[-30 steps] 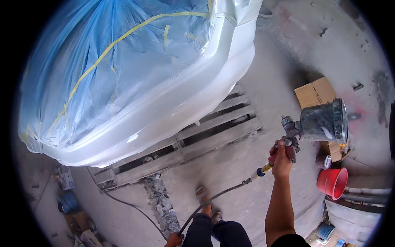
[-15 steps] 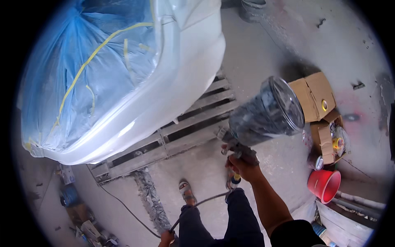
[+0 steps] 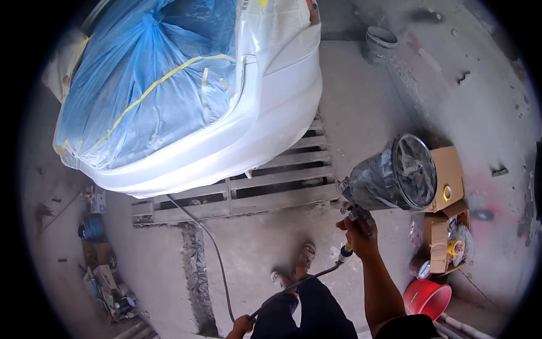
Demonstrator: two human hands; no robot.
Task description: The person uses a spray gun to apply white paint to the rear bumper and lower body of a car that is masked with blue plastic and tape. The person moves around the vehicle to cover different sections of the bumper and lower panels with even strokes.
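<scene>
At about 8 o'clock I see clutter [image 3: 104, 271] on the floor, small boxes and a blue can, well apart from me. Above it, from 9 to 12 o'clock, stands the car [image 3: 248, 124], its white bumper bare and the rest wrapped in blue film [image 3: 147, 85] with yellow tape. Under it lies a floor grate [image 3: 271, 186].

At 6 o'clock my left hand [image 3: 241, 326] is closed on the hose [image 3: 217, 265], which runs in a loop over the floor toward the grate and also up to the gun. I judge the hose is soft and light, but it can catch on my feet [image 3: 293, 268], which stand just beside it.

At 4 o'clock my right hand [image 3: 357, 233] is clamped on the grip of the spray gun [image 3: 389, 181]. Its cup sits on top, tilted, lid facing me. I think the gun is top-heavy and the cup maybe slippery with paint, so the grip is the good place to hold.

More right are cardboard boxes [image 3: 449, 169], near the cup. A red bucket [image 3: 427, 298] is at 5 o'clock and a grey bucket [image 3: 379, 44] at 1 o'clock.
</scene>
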